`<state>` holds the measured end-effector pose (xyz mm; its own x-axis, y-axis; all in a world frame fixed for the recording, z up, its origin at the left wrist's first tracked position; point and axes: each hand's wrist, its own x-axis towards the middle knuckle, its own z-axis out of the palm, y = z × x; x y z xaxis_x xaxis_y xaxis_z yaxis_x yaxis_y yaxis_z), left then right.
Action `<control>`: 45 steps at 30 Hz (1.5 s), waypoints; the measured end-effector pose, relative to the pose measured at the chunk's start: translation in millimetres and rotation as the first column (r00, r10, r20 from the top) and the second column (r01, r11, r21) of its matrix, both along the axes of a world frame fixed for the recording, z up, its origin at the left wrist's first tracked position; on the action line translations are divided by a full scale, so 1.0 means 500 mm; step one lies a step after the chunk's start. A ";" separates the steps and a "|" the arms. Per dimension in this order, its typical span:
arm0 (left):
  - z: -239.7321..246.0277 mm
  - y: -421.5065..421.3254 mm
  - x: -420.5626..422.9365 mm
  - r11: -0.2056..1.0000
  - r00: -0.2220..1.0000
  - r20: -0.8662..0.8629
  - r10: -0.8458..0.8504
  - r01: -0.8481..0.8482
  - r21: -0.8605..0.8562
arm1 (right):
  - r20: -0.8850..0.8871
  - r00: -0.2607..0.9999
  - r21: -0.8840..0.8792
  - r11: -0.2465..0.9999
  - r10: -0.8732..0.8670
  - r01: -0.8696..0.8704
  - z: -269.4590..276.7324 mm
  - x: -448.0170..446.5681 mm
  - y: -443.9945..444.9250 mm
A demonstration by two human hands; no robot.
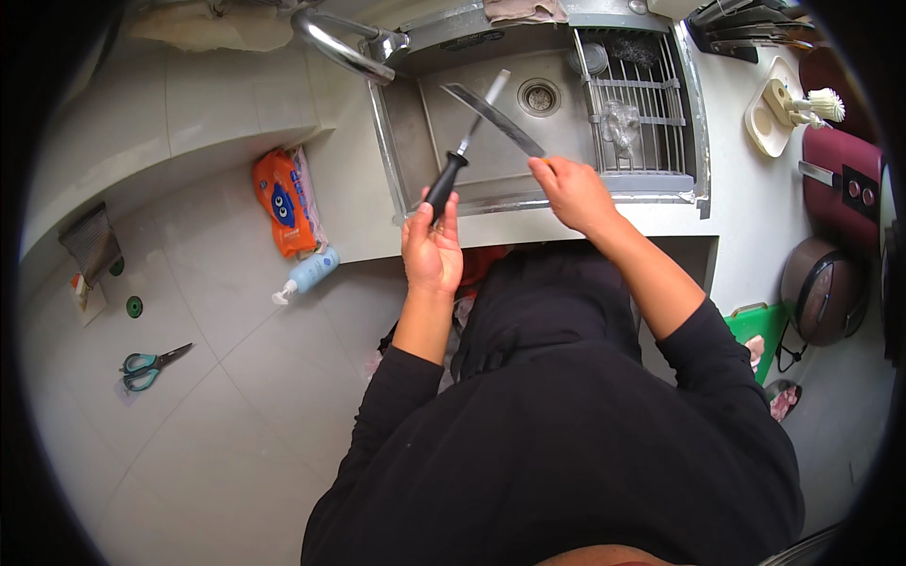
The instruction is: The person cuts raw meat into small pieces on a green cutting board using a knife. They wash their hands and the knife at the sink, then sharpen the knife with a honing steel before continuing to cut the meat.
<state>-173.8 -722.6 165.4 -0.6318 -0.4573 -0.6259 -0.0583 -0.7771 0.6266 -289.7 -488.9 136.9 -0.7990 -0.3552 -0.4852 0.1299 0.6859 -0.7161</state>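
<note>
My left hand (433,247) grips the black handle of a honing steel (444,185), whose rod points up and away over the sink. My right hand (577,192) is closed around the handle of a kitchen knife (495,120); a bit of orange shows by the thumb. The blade slants up to the left and crosses the steel's rod; I cannot tell whether they touch. Beneath both tools is the stainless steel sink (481,170) with its round drain strainer (539,97).
A chrome faucet (347,53) arches over the sink's left corner. A dish rack (640,120) with crumpled clear plastic (621,126) covers the right side. An orange wipes pack (283,205) and a blue pump bottle (315,270) stand left; scissors (152,368) lie farther off. A knife block (729,32) is at upper right.
</note>
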 end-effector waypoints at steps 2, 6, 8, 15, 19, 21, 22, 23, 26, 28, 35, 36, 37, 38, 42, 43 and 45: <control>-0.002 -0.035 -0.005 1.000 0.999 -0.032 0.025 -0.026 -0.014 | 0.047 0.999 0.003 1.000 0.001 -0.001 -0.048 0.022 0.040; -0.020 -0.074 0.006 0.998 0.999 0.052 0.009 -0.005 -0.065 | 0.068 0.992 0.024 0.994 -0.106 0.105 -0.012 0.034 0.029; -0.034 -0.069 0.019 0.996 0.998 0.064 -0.030 0.035 -0.082 | 0.013 0.996 -0.022 0.996 -0.086 0.086 0.007 0.022 -0.015; -0.031 -0.061 -0.008 0.995 0.998 0.046 -0.052 0.056 -0.086 | 0.187 0.982 0.017 1.000 0.004 -0.007 0.003 0.022 -0.050; -0.021 -0.037 0.001 0.970 0.975 0.070 -0.213 0.219 -0.105 | 0.151 0.989 0.004 1.000 0.000 0.000 0.018 0.006 -0.088; -0.032 -0.034 -0.004 0.984 0.987 0.034 -0.155 0.157 -0.079 | 0.122 0.992 0.026 1.000 -0.012 0.009 0.021 0.001 -0.087; -0.035 -0.043 -0.014 0.993 0.994 0.019 -0.103 0.104 -0.063 | 0.107 0.994 0.018 1.000 -0.007 0.005 0.009 0.009 -0.076; -0.037 -0.052 -0.021 0.998 0.999 0.006 -0.051 0.051 -0.045 | 0.092 0.996 0.011 1.000 -0.001 0.000 -0.002 0.016 -0.063; -0.025 -0.077 -0.032 0.998 0.999 0.007 -0.048 0.048 -0.038 | 0.187 0.981 0.026 0.999 -0.043 0.039 -0.010 0.035 -0.010; -0.022 -0.073 -0.031 0.997 0.997 -0.030 -0.076 0.077 0.025 | 0.213 0.968 0.026 0.991 -0.132 0.130 -0.025 0.043 0.004; -0.001 0.000 -0.014 0.905 0.938 -0.254 -0.236 0.308 0.295 | 0.497 0.655 -0.450 0.476 -0.569 0.755 0.015 0.028 -0.058; 0.005 0.010 -0.013 0.889 0.925 -0.270 -0.269 0.346 0.301 | 0.530 0.626 -0.518 0.366 -0.572 0.773 0.021 0.020 -0.060; 0.008 0.018 -0.012 0.875 0.903 -0.304 -0.305 0.391 0.284 | 0.544 0.604 -0.550 0.296 -0.583 0.781 0.022 0.011 -0.060; 0.009 0.025 -0.011 0.860 0.878 -0.336 -0.340 0.435 0.266 | 0.559 0.582 -0.579 0.224 -0.591 0.784 0.022 0.002 -0.060; 0.032 0.043 -0.008 0.828 0.826 -0.255 -0.503 0.545 0.132 | 0.668 0.460 -0.564 0.006 -0.585 0.826 0.024 -0.028 -0.060; 0.042 0.049 -0.012 0.814 0.808 -0.227 -0.544 0.574 0.093 | 0.702 0.427 -0.546 -0.046 -0.570 0.837 0.020 -0.032 -0.058; 0.047 0.046 -0.016 0.731 0.735 -0.069 -0.674 0.651 -0.206 | 0.687 0.460 -0.575 -0.035 -0.562 0.817 0.021 -0.034 -0.047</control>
